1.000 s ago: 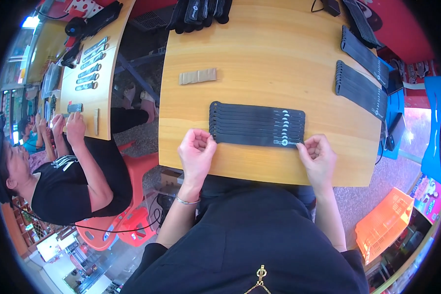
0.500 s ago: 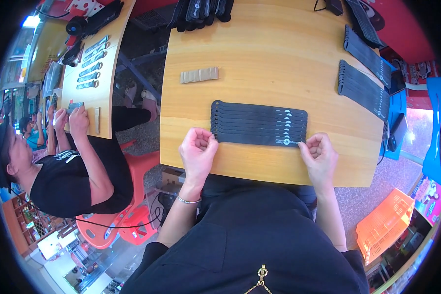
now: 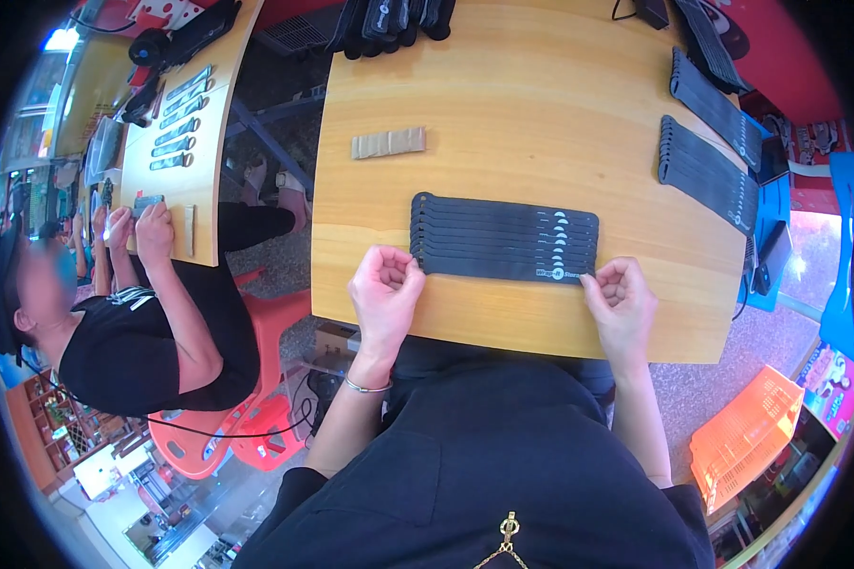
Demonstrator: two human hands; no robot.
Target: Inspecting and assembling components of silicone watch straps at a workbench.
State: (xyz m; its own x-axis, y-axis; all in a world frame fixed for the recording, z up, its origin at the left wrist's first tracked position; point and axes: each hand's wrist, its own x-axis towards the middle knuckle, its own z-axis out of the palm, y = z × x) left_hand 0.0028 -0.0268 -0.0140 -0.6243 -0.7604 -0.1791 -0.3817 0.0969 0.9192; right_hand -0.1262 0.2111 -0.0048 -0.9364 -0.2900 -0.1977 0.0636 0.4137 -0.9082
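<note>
A row of overlapping black straps (image 3: 493, 232) with rounded ends and pale printed marks lies on the wooden table in front of me. At the near left corner, my left hand (image 3: 386, 292) pinches the rounded end of the nearest strap. The fingers of my right hand (image 3: 621, 299) are closed on that same strap's right end. The nearest strap stretches straight between both hands, lined up along the front of the row. My fingertips cover its two ends.
Beyond the row lies a band of brown paper pieces (image 3: 389, 143). More fanned black straps (image 3: 707, 171) are at the table's right edge, and a dark bundle (image 3: 389, 24) sits at the far edge. A co-worker (image 3: 114, 332) works at another table on the left.
</note>
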